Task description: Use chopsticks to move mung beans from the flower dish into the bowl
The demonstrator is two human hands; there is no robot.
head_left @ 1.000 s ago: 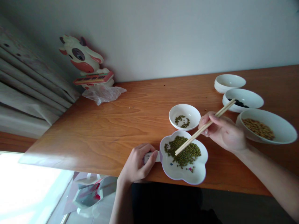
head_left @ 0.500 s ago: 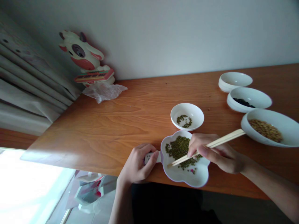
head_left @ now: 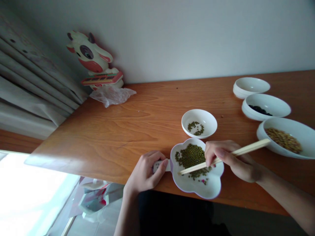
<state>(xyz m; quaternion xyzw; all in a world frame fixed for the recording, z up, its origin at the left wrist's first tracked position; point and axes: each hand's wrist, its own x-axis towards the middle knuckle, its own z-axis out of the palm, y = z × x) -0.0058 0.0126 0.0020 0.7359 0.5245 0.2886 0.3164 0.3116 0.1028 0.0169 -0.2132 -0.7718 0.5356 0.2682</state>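
Few green beans [head_left: 199,132] sit in the near bowl [head_left: 211,122]; most seem left in the dish [head_left: 209,190] on the bench [head_left: 110,137]. Your left fingers [head_left: 155,155] wrap its handle [head_left: 157,166]; your right fingers [head_left: 211,150] clasp the chopsticks [head_left: 253,147].

The head camera looks from above and behind the left hand [head_left: 147,172] and the right hand [head_left: 236,164], facing forward and down, near enough to show both large, with the person's dark lap [head_left: 174,214] between and below them at the bottom edge; the wide view reaches beyond the hands over the table [head_left: 152,111] to the wall [head_left: 177,39], runs past the left hand to the curtain [head_left: 31,75], and crops a bowl [head_left: 301,136] beyond the right hand
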